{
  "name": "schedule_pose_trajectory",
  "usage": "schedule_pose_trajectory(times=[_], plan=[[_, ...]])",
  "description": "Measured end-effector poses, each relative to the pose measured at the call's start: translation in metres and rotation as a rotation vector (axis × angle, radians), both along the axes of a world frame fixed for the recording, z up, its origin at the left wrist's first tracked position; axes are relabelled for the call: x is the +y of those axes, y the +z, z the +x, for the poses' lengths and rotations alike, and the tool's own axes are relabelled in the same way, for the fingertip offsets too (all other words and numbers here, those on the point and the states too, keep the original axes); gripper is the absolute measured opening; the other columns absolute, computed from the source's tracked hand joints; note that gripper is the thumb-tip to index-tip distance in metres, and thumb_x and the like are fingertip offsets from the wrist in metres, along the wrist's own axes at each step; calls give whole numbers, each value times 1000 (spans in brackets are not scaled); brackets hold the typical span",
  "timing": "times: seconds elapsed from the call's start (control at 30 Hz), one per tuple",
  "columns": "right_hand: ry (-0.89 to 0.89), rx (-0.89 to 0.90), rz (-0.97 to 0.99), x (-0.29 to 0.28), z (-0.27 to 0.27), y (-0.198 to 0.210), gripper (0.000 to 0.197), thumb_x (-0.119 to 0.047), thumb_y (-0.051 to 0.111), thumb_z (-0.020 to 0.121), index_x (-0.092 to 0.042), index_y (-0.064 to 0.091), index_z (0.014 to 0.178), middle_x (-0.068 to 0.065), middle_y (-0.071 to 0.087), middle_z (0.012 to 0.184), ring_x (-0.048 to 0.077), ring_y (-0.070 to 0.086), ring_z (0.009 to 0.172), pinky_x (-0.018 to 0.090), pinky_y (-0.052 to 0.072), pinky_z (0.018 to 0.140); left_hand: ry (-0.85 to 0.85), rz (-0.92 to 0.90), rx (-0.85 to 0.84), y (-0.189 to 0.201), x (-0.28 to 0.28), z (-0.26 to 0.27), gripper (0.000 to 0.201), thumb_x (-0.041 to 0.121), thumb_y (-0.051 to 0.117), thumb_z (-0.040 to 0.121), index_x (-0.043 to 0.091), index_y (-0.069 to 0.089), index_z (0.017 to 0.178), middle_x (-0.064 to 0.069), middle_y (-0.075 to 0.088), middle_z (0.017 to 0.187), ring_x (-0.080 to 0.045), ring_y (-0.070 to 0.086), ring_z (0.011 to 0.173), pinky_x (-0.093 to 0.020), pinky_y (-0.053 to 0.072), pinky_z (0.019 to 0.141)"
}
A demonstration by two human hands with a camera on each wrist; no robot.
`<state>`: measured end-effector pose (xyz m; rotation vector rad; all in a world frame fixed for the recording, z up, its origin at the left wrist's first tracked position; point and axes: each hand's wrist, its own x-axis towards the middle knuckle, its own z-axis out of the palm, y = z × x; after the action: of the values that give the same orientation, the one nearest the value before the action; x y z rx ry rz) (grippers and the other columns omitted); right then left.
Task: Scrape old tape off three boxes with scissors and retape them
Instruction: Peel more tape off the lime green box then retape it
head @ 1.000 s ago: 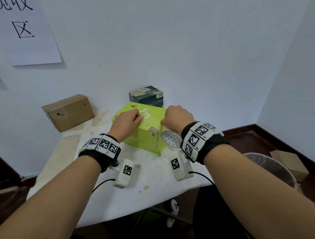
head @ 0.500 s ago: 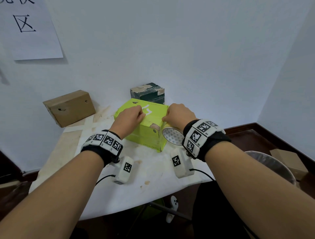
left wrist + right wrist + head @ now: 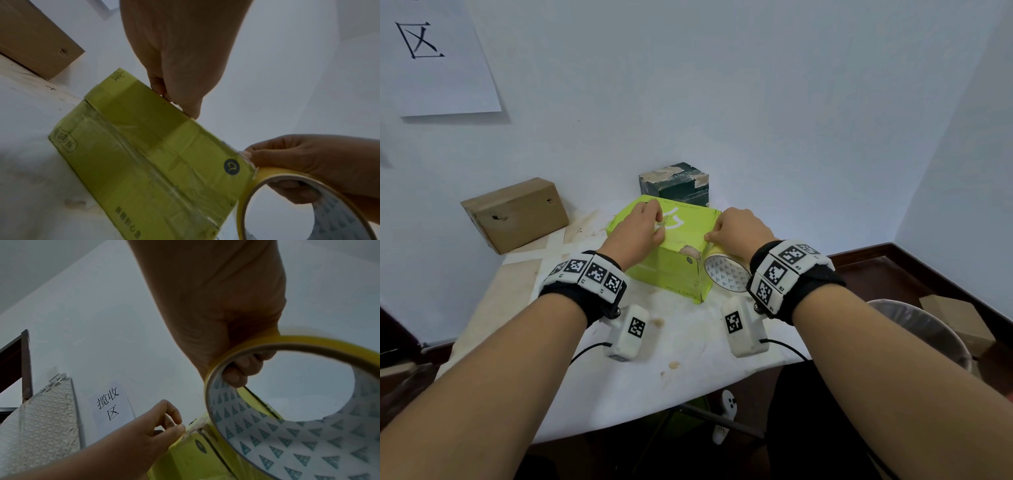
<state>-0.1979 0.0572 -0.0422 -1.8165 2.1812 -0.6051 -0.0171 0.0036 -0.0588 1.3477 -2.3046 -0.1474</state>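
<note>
The lime-green printed cardboard box (image 3: 681, 246) sits on the white-covered desk (image 3: 688, 349) directly in front of the person, turned so one corner points toward them, which puts its top face and right edge within easy reach of both hands. The right hand (image 3: 739, 229) holds the wide roll of yellowish clear packing tape (image 3: 726, 274) just beside the box's right side: in the right wrist view its fingers curl through the patterned core, so the grip is clamped on the roll. Held low against that edge, the roll seems placed to draw a strip taut across the top. The left hand (image 3: 637, 233) rests on the top face, thumb and fingertips (image 3: 191, 112) drawn together at the near top edge, apparently pinching or pressing the tape's free end there; whether they hold film or only press on it I cannot tell. Anchoring that end would let the other hand pull without the strip lifting. Glossy film already lies in bands on the near side of the box in the left wrist view, so this looks like the retaping step.

A plain brown cardboard box (image 3: 517, 214) leans by the wall at the left, and a dark green cube-shaped carton with torn pale patches (image 3: 676, 183) stands behind the green one, both set apart from the work. No scissors are visible.
</note>
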Motion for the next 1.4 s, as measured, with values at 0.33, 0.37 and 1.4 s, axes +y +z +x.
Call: schedule_pose_trajectory(times=[0.33,0.37,1.4], plan=[[13,14,20,-5,0,0,33,-33,61,90,-9,64,111,11,63,113,29,61,102,34,48,81,-10,7,85,-3,-10,21,14,5,47,92,10,57,101,-8,51,96,-24,52,82,-31,39,72],[16,14,22,-5,0,0,32,-33,61,90,-8,64,110,11,63,112,29,61,101,34,47,79,-40,14,102,0,-9,22,18,5,48,93,13,60,102,-7,54,98,-17,51,79,-26,37,70],[78,-345,153,19,-1,13,42,-38,48,97,1,61,106,15,62,92,26,61,75,37,55,82,-101,40,-201,7,18,36,41,13,46,99,30,55,134,7,47,145,-18,47,131,-26,32,102]])
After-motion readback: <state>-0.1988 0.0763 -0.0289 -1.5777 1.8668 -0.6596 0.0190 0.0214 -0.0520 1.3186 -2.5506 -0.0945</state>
